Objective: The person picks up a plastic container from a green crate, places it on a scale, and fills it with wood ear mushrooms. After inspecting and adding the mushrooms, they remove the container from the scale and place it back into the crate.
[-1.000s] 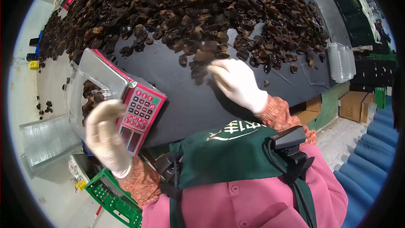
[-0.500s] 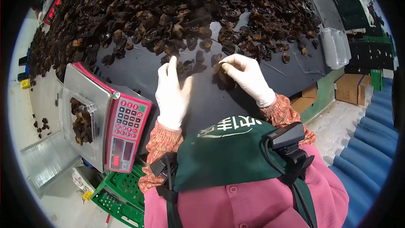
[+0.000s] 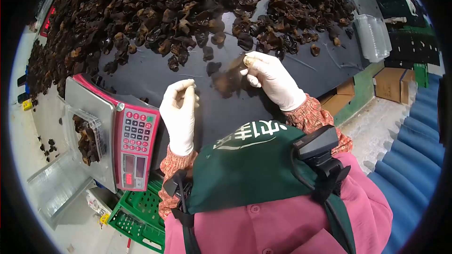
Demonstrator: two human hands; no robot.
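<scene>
My right hand (image 3: 274, 79), in a white glove, is above the dark tabletop with its fingers curled in a pinch. From its fingertips a brown wood ear mushroom (image 3: 229, 81) reaches to the left, smeared by motion. My left hand (image 3: 180, 113), gloved too, is lower and to the left; thumb and forefinger are pressed together, and no piece shows between them. Beyond both hands spreads a large heap of wood ear mushrooms (image 3: 188, 9), with a few loose pieces at its near edge.
At left stands a pink and silver scale (image 3: 137, 129), bearing a clear plastic box (image 3: 101, 136) with mushrooms inside. A green crate (image 3: 139, 216) is below it. Clear plastic containers (image 3: 373, 37) lie at the table's right edge, near a cardboard box (image 3: 390, 84) on the floor.
My left hand has drawn back toward me and left, its fingers going from spread to pinched. My right hand has shifted slightly up, and the mushroom beside it has become blurred.
</scene>
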